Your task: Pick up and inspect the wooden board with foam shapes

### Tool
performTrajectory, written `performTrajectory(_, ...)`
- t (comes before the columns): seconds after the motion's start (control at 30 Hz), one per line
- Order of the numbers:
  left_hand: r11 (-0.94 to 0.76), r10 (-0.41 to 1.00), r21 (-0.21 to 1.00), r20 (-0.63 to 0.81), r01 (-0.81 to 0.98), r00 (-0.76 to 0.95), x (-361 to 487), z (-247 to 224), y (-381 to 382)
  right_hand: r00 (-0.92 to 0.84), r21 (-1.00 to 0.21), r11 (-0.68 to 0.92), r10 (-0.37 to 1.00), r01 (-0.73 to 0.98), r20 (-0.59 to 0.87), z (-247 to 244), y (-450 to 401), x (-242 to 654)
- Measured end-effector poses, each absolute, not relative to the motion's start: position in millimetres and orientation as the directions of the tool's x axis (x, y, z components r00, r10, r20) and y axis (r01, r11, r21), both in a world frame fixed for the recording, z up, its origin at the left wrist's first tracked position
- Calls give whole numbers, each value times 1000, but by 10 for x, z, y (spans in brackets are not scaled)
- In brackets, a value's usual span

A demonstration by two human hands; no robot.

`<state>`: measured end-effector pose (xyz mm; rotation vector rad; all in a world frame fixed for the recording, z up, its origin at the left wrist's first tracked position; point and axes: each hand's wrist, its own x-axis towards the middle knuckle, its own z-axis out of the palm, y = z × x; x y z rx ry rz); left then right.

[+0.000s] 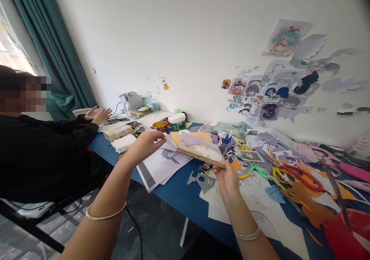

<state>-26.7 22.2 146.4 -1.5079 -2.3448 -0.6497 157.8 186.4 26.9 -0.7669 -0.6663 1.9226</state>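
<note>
My right hand (227, 177) grips the near right corner of a flat wooden board (199, 156), held tilted over the blue table. On the board lie purple (189, 139), orange and white cut-out shapes. At the board's left, my left hand (148, 144) has its thumb and fingers pinched on the corner of a thin pale sheet (170, 140), which meets the board's left side. White sheets with a grey drawing (170, 156) lie below on the table. A grey scrap (205, 183) rests under the board.
Scissors with red handles (303, 177), green pliers (257, 169), orange scraps and a red container (349, 233) crowd the right. A white-lidded tub (177, 122) and a yellow bowl (160, 126) stand behind. A person in black (43, 156) sits at left, hands raised over the table.
</note>
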Motion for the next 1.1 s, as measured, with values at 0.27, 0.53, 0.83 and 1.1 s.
performTrajectory(0.27,368,783,218,452,904,-428,-254,1473,222,-365,-719,-425,896,-549,-251,257,1866,1575)
performTrajectory(0.53,400,791,212,411,892,-453,-158,1413,71,-372,-720,-416,899,-555,-232,270,1847,1581)
performTrajectory(0.83,420,790,201,399,885,-466,-217,1396,73,-372,-720,-415,899,-556,-231,297,1848,1572)
performTrajectory(1.1,421,791,194,398,886,-464,-218,1381,59,-377,-725,-421,896,-546,-237,278,1854,1572)
